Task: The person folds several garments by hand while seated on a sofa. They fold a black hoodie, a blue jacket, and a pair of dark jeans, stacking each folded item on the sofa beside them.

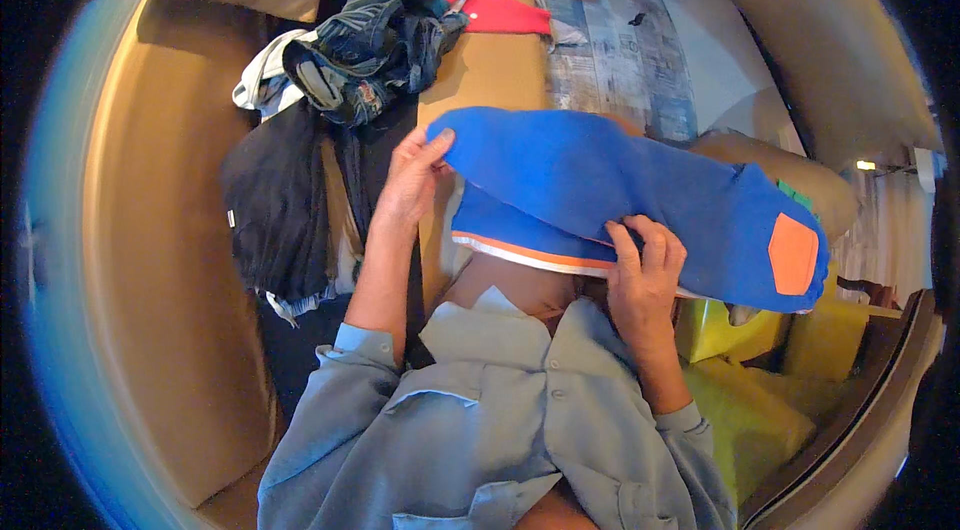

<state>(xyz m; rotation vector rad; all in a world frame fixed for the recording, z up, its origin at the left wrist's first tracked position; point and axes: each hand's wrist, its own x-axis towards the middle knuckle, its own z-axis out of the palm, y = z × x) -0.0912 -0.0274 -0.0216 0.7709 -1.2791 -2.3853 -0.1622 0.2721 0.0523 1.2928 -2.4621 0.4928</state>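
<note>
A blue cloth garment [555, 162] with orange and white edging and an orange patch is spread across my lap, folded lengthwise. My left hand [420, 173] pinches its rounded left end between thumb and fingers. Along the lower layer's edge, near the middle, my right hand [645, 267] grips the cloth with bent fingers. The patch lies at the garment's far right end. Under the blue cloth my legs are mostly hidden.
Crumpled dark jeans [375, 57] lie ahead on the left, beside a red garment [502, 8]. Black clothing [281, 207] is piled on the sofa left of me. A yellow-green box [727, 331] stands at the lower right, near brown cushions [795, 177].
</note>
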